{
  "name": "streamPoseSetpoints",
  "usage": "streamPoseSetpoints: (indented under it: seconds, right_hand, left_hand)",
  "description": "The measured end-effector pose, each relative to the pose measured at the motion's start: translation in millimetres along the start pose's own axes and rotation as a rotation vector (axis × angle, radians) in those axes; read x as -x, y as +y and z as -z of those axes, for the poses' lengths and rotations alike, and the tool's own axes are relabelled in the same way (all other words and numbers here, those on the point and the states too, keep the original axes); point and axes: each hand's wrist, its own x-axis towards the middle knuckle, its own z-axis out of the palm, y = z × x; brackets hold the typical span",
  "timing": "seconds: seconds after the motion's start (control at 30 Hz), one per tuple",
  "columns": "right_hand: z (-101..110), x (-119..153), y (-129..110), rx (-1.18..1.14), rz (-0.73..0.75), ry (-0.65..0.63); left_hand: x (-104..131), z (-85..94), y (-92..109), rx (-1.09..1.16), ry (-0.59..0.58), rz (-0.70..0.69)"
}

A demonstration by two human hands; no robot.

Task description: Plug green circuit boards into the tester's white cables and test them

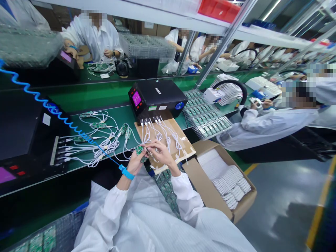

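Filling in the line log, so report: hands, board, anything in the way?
Left hand gripping green circuit board. Right hand close beside it, hold unclear. Blue cord from wrist strap crosses in front of white cables.

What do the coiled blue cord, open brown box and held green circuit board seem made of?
Blue cord: probably smooth plastic, by its coils and sheen. Brown box: matte cardboard, by its folded flaps. Circuit board: likely fibreglass laminate, green-coated, pale components showing.

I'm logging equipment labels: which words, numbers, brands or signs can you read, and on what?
None can be read.
Middle black box: pink screen, top label, side labels, blue round sticker too small.
Left black box: magenta screen, white label blurred.
Held circuit board: any print too small.
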Motion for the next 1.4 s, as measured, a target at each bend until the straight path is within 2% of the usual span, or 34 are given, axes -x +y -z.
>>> streamPoseSetpoints:
  seconds: [0.13, 0.37, 0.6, 0.67, 0.77, 0.9, 0.97, 1.0, 1.1, 1.17, 1.3, 1.4]
  right_hand:
    - [0.1, -0.2, 2.4, -0.066, -0.045, 0.007]
    - [-3.3, -1.1, -1.2, 0.031, 0.009, 0.015]
    - [-13.7, 1.8, -2.0, -0.018, -0.032, 0.098]
    - [-10.9, 2.0, -2.4, 0.009, -0.047, 0.08]
    - [4.5, 7.0, -3.2, 0.041, -0.053, 0.056]
    - [35.3, 34.4, -2.6, 0.142, -0.123, 0.146]
    - [45.2, 57.0, -0.1, 0.235, -0.15, 0.117]
    - [47.1, 69.3, 1.8, 0.281, -0.145, 0.059]
    - [40.0, 104.7, 10.2, 0.391, -0.085, -0.158]
    - [28.4, 122.2, 17.4, 0.45, -0.064, -0.246]
    - [8.5, 138.6, 32.7, 0.562, -0.068, -0.191]
    - [5.1, 141.1, 38.6, 0.57, -0.062, -0.13]
  left_hand:
    - [-1.0, 0.8, 2.3, -0.004, 0.012, 0.012]
    - [-3.8, 6.7, 4.1, -0.005, -0.021, 0.065]
    - [-4.9, 6.3, 8.5, -0.045, -0.042, 0.064]
    - [-4.6, 4.1, 9.6, -0.065, -0.045, 0.062]
    - [-4.3, 3.5, 10.1, -0.092, 0.007, 0.063]
    - [-3.1, 11.8, 12.0, -0.125, 0.106, 0.032]
    - [-1.9, 19.0, 13.8, -0.166, 0.126, 0.001]
    - [-1.3, 22.8, 14.7, -0.191, 0.133, -0.017]
    - [-0.2, 33.0, 15.5, -0.269, 0.158, -0.062]
    - [0.0, 38.1, 14.1, -0.319, 0.17, -0.082]
    - [1.2, 44.2, 9.3, -0.396, 0.184, -0.092]
    - [4.3, 47.8, 7.8, -0.402, 0.172, -0.041]
